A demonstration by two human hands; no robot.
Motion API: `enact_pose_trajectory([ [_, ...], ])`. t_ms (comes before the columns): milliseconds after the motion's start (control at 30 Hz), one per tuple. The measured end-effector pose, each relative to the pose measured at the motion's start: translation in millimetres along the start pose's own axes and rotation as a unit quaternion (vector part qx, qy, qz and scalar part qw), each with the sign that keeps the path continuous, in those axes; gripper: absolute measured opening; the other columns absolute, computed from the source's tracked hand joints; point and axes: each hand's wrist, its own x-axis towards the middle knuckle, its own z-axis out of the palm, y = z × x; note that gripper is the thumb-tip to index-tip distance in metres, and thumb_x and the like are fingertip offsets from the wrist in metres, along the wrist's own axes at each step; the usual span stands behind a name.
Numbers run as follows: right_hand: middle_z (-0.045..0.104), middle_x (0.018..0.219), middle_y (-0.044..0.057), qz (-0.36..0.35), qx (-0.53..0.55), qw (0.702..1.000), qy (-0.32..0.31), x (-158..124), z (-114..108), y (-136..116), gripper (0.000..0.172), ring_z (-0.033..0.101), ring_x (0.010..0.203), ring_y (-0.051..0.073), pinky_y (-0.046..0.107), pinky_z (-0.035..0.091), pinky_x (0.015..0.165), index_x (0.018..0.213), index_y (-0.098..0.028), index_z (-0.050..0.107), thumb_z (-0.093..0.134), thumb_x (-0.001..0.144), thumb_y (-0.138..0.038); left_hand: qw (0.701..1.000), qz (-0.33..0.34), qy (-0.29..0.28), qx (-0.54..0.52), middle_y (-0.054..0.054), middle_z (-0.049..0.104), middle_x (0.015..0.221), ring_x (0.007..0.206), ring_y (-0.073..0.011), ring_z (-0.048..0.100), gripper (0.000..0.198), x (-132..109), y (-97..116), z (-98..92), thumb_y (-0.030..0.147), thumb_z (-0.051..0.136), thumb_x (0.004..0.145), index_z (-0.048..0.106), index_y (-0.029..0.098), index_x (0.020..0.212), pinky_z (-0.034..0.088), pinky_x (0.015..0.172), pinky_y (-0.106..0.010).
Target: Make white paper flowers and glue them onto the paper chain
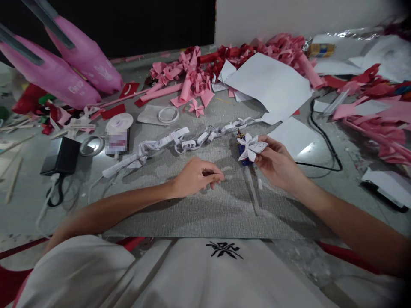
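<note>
My right hand (276, 164) pinches a white folded paper flower (252, 147) by its right side. Just behind the flower stands a small dark blue object (240, 147), partly hidden by the petals. My left hand (199, 177) hovers over the grey table mat (192, 216), its fingers curled and thumb near the index finger; whether something tiny sits between them cannot be made out. Beyond my left hand lies a white paper chain (202, 137), which joins a rolled white paper piece (122, 166) at its left end.
Pink and red paper pieces (192, 77) pile along the back, with white sheets (269, 81) beside them. Two pink bottles (86, 55) stand at the back left. A black adapter (61, 156), tape rolls (168, 114) and a black cable (324, 139) lie around.
</note>
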Motion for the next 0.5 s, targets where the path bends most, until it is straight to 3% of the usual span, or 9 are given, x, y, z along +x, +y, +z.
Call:
enact_pose_trajectory([
  [100, 0.069, 0.085, -0.004, 0.004, 0.001, 1.0, -0.003, 0, 0, 0, 0.026, 0.058, 0.067, 0.009, 0.022, 0.052, 0.059, 0.084, -0.027, 0.076, 0.097, 0.069, -0.032, 1.0, 0.019, 0.003, 0.012, -0.006, 0.08, 0.079, 0.059, -0.0116, 0.071, 0.023, -5, 3, 2.2, 0.036, 0.067, 0.099, 0.08, 0.017, 0.101, 0.054, 0.054, -0.019],
  [200, 0.068, 0.083, -0.004, 0.005, 0.007, 1.0, -0.006, -1, 1, 0, 0.027, 0.058, 0.067, 0.008, 0.021, 0.051, 0.058, 0.083, -0.026, 0.076, 0.098, 0.068, -0.032, 0.999, 0.05, 0.0, 0.019, -0.009, 0.083, 0.099, 0.072, -0.0124, 0.078, 0.024, -10, 7, 2.5, 0.03, 0.053, 0.106, 0.073, 0.018, 0.115, 0.054, 0.055, -0.017],
  [333, 0.068, 0.082, -0.004, 0.007, 0.004, 1.0, -0.007, -1, 1, -1, 0.026, 0.057, 0.066, 0.008, 0.021, 0.051, 0.059, 0.084, -0.026, 0.076, 0.097, 0.069, -0.031, 0.999, 0.046, -0.019, -0.006, -0.011, 0.081, 0.116, 0.078, -0.0141, 0.08, 0.03, -13, 11, 0.1, 0.034, 0.051, 0.108, 0.059, 0.022, 0.134, 0.055, 0.052, -0.017],
  [400, 0.067, 0.082, -0.004, 0.008, 0.002, 1.0, -0.007, -1, 2, 0, 0.025, 0.056, 0.065, 0.008, 0.021, 0.051, 0.058, 0.084, -0.026, 0.076, 0.096, 0.07, -0.031, 0.999, 0.02, -0.024, -0.01, -0.01, 0.082, 0.111, 0.075, -0.0148, 0.08, 0.029, -13, 11, -1.3, 0.039, 0.054, 0.107, 0.065, 0.021, 0.125, 0.053, 0.05, -0.017],
  [500, 0.067, 0.082, -0.004, 0.007, 0.001, 1.0, -0.007, -1, 1, 1, 0.026, 0.057, 0.066, 0.008, 0.02, 0.051, 0.058, 0.083, -0.025, 0.076, 0.097, 0.069, -0.03, 1.0, -0.013, -0.018, 0.001, -0.006, 0.079, 0.08, 0.069, -0.0157, 0.078, 0.027, -13, 9, -2.7, 0.043, 0.066, 0.1, 0.073, 0.017, 0.097, 0.051, 0.051, -0.017],
])
